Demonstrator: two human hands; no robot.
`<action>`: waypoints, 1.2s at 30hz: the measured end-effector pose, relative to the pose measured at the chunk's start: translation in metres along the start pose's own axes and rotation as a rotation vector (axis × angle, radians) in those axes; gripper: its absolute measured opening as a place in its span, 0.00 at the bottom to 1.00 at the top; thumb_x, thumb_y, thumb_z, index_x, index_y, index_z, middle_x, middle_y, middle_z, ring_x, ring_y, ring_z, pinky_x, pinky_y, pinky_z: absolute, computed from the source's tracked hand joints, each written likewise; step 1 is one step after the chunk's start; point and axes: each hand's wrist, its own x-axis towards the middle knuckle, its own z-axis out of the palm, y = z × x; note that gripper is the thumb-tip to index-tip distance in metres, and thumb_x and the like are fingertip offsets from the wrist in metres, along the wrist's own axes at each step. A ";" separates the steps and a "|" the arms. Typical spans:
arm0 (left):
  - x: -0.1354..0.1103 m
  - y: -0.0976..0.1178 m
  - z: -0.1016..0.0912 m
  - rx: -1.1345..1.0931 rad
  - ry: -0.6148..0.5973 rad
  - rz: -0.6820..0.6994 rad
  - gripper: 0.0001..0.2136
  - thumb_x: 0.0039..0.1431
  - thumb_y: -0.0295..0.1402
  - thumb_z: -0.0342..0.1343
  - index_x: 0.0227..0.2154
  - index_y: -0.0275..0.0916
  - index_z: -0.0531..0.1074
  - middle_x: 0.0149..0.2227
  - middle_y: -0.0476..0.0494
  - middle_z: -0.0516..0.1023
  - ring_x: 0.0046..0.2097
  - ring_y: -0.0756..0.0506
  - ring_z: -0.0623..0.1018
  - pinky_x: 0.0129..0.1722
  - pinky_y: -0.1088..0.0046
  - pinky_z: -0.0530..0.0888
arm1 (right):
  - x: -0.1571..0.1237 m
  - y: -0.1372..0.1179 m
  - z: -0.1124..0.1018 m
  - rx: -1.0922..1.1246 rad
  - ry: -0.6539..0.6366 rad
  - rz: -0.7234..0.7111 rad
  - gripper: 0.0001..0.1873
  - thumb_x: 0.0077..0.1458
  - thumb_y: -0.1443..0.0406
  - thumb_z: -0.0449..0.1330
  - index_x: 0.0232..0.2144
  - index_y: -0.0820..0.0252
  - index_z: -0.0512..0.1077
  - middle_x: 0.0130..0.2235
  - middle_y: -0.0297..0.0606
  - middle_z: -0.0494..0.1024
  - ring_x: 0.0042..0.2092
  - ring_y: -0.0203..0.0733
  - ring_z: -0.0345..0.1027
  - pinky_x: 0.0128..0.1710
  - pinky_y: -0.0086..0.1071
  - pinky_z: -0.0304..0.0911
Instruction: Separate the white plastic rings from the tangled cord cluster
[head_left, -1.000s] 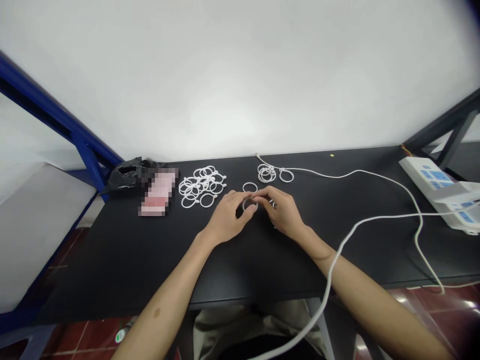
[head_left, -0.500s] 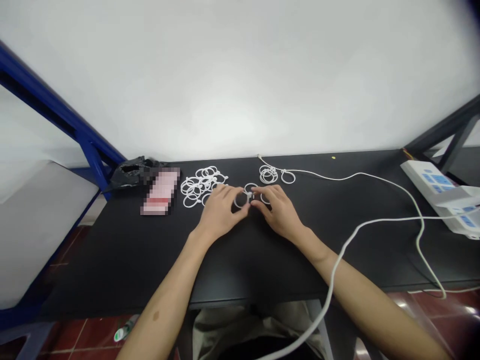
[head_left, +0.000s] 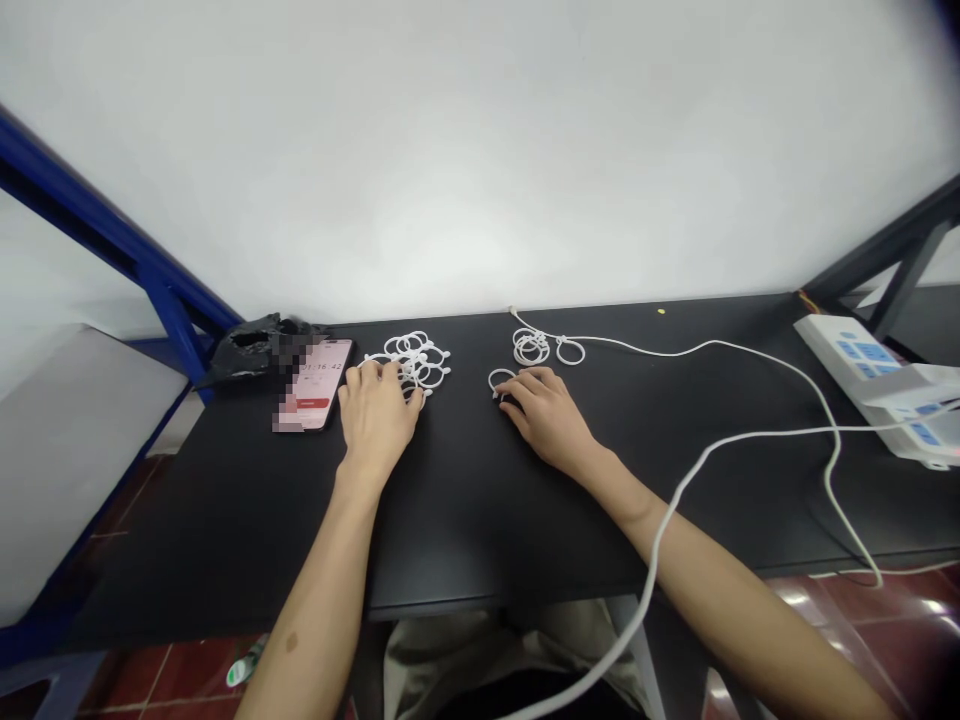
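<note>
A heap of several loose white plastic rings (head_left: 416,360) lies at the back of the black table (head_left: 465,500). My left hand (head_left: 377,418) rests palm down on the near side of that heap, fingers stretched into the rings. My right hand (head_left: 546,415) lies on the table to the right, fingers curled at a single white ring (head_left: 499,380) whose far edge shows past the fingertips. Further back, a few rings (head_left: 541,348) sit threaded on a thin white cord (head_left: 675,352).
A phone (head_left: 319,392) with a lit screen lies left of the heap, beside a crumpled black bag (head_left: 255,350). A white power strip (head_left: 885,385) sits at the right edge. A thick white cable (head_left: 750,445) crosses the right side. Blue frame bars (head_left: 150,275) stand at left.
Both hands were together at the middle on one ring. My left hand has moved left onto the heap of rings; my right hand stays by the single ring.
</note>
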 end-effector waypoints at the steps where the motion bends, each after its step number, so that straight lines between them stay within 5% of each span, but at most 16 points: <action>1: 0.000 0.000 0.000 0.003 0.002 0.000 0.17 0.60 0.40 0.53 0.48 0.35 0.72 0.44 0.31 0.73 0.48 0.31 0.69 0.44 0.52 0.70 | 0.000 0.000 0.000 -0.003 -0.002 0.009 0.10 0.62 0.67 0.57 0.45 0.58 0.74 0.44 0.44 0.78 0.50 0.53 0.63 0.49 0.48 0.63; 9: 0.003 0.007 -0.003 -0.157 0.072 0.027 0.17 0.61 0.41 0.55 0.49 0.37 0.72 0.46 0.34 0.73 0.49 0.31 0.69 0.47 0.51 0.69 | -0.001 0.003 0.000 0.012 0.004 0.011 0.09 0.63 0.67 0.55 0.41 0.58 0.74 0.38 0.42 0.78 0.44 0.49 0.63 0.47 0.44 0.62; 13: -0.001 0.024 0.000 -0.444 0.033 0.233 0.12 0.64 0.34 0.52 0.48 0.39 0.71 0.47 0.39 0.74 0.51 0.38 0.69 0.54 0.56 0.68 | 0.000 -0.001 -0.003 0.150 0.063 0.000 0.09 0.64 0.66 0.54 0.42 0.56 0.74 0.38 0.41 0.78 0.43 0.47 0.64 0.47 0.42 0.64; 19: -0.016 0.047 0.012 -0.603 -0.130 0.431 0.19 0.64 0.33 0.52 0.58 0.41 0.63 0.54 0.40 0.72 0.56 0.40 0.69 0.59 0.53 0.65 | 0.001 -0.011 -0.015 0.471 0.121 0.054 0.12 0.63 0.67 0.55 0.48 0.52 0.71 0.38 0.37 0.74 0.39 0.39 0.70 0.43 0.35 0.69; 25: -0.014 0.050 0.019 -0.707 -0.105 0.375 0.18 0.68 0.30 0.45 0.60 0.41 0.61 0.51 0.41 0.75 0.54 0.43 0.72 0.57 0.55 0.68 | 0.000 -0.014 -0.018 0.610 0.078 0.071 0.13 0.62 0.67 0.55 0.48 0.53 0.72 0.40 0.37 0.75 0.38 0.37 0.72 0.41 0.33 0.70; 31: -0.008 0.046 0.011 -0.748 -0.056 0.400 0.09 0.68 0.31 0.48 0.39 0.40 0.73 0.41 0.45 0.79 0.45 0.44 0.74 0.49 0.62 0.71 | -0.001 -0.012 -0.019 0.548 0.119 0.044 0.13 0.62 0.69 0.54 0.47 0.53 0.73 0.41 0.38 0.77 0.39 0.38 0.72 0.41 0.33 0.69; 36: -0.011 0.050 -0.001 -0.897 -0.240 0.274 0.05 0.64 0.34 0.54 0.36 0.42 0.73 0.34 0.50 0.78 0.35 0.48 0.75 0.38 0.70 0.72 | 0.001 -0.010 -0.019 0.466 0.247 0.094 0.13 0.62 0.69 0.54 0.45 0.55 0.75 0.46 0.43 0.72 0.44 0.40 0.70 0.44 0.36 0.68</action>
